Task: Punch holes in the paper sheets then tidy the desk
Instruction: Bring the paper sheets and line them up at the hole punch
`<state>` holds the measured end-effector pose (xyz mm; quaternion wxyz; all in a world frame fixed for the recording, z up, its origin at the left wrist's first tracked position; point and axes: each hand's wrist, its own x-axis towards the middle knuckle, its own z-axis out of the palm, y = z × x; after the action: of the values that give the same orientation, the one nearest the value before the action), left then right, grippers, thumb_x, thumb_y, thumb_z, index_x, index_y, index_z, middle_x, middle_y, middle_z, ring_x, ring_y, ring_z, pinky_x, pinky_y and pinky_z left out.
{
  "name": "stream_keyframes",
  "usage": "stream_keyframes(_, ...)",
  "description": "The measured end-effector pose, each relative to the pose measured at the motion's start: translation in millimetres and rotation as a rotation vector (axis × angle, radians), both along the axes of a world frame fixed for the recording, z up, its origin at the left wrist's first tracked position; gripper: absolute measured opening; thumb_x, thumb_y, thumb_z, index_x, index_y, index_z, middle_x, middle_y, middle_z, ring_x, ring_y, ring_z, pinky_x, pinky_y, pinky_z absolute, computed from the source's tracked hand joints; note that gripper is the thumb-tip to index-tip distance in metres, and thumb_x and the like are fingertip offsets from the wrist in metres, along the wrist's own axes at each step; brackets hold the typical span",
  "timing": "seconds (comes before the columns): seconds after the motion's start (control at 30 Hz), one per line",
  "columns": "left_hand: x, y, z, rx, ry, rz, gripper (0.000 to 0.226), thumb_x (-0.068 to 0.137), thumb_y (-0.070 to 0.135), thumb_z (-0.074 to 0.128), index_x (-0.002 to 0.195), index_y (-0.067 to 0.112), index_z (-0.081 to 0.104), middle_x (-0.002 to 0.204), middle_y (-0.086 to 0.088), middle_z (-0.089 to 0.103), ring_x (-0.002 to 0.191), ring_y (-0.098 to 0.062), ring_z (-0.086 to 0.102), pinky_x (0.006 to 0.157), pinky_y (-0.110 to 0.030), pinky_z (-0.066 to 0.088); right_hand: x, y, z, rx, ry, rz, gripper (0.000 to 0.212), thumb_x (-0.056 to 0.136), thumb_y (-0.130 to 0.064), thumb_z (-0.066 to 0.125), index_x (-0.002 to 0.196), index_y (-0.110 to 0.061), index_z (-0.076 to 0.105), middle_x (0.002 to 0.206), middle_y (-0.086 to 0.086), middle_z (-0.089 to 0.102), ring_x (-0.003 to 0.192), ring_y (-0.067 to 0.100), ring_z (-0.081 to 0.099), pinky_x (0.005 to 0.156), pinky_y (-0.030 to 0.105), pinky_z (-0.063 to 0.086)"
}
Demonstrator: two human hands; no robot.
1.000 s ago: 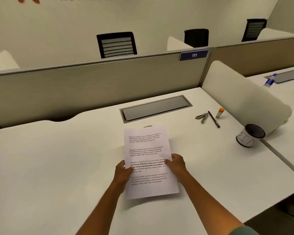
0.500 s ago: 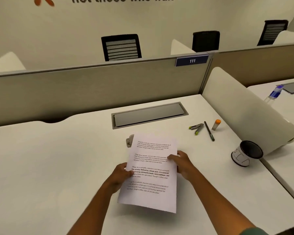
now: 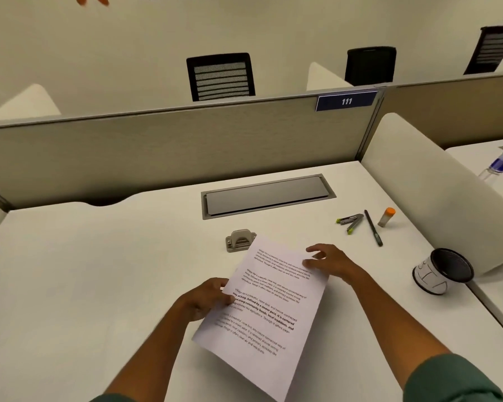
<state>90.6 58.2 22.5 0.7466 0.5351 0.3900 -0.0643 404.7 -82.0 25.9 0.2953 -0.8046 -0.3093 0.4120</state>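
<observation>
The printed paper sheets are lifted above the white desk, turned clockwise with their top corner toward the grey hole punch. My left hand pinches their left edge. My right hand hovers at the upper right edge with fingers spread, touching the paper lightly or just off it. The hole punch stands on the desk just beyond the sheets, partly covered by their corner.
At the right lie a stapler, a dark pen and an orange-capped glue stick. A black mesh cup lies tipped by the white side divider. A grey cable hatch sits at the back.
The sheets have turned clockwise and tilted, uncovering the hole punch. My right hand has let go of the right edge and slid up toward the top corner, fingers opening.
</observation>
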Motion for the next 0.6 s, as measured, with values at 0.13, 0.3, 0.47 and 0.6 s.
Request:
stream_keyframes(0.13,2.9,6.0,-3.6,-0.031,0.018,-0.014,0.033,0.087,-0.002,0.066,0.119,-0.003,0.059,0.118,-0.02,0.068,0.11,-0.037,0.064,0.097,-0.05,0.051,-4.1,19.2,12.2,-0.086,-0.12,0.179,0.049,0.081,-0.044,0.072,0.125,-0.024,0.06,0.116,0.001,0.065,0.109,0.017,0.059,0.098,0.031,0.043)
stream_keyframes(0.3,6.8,9.2,-0.8,-0.086,-0.013,-0.102,0.02,0.089,-0.002,0.063,0.108,0.004,0.065,0.116,-0.017,0.069,0.101,-0.03,0.069,0.086,-0.04,0.058,-17.9,35.8,16.7,-0.095,-0.067,0.234,0.043,0.09,-0.026,0.066,0.129,-0.013,0.059,0.092,-0.008,0.061,0.094,0.013,0.059,0.09,0.027,0.043)
stream_keyframes(0.47,4.9,14.6,-5.1,-0.085,0.028,-0.109,0.038,0.089,0.0,0.064,0.125,-0.003,0.054,0.125,-0.021,0.064,0.116,-0.037,0.061,0.101,-0.05,0.048,-19.9,28.6,3.8,-0.091,0.048,0.107,0.045,0.089,-0.018,0.068,0.131,-0.008,0.055,0.116,0.008,0.066,0.098,0.016,0.062,0.09,0.026,0.045)
stream_keyframes(0.6,4.5,21.9,-5.6,-0.087,0.048,-0.176,0.041,0.09,0.004,0.065,0.129,-0.001,0.052,0.126,-0.02,0.063,0.12,-0.037,0.059,0.104,-0.052,0.045,-20.4,21.4,-13.3,-0.061,0.122,0.007,0.04,0.089,-0.014,0.068,0.127,-0.007,0.059,0.115,0.012,0.067,0.105,0.023,0.065,0.099,0.036,0.049)
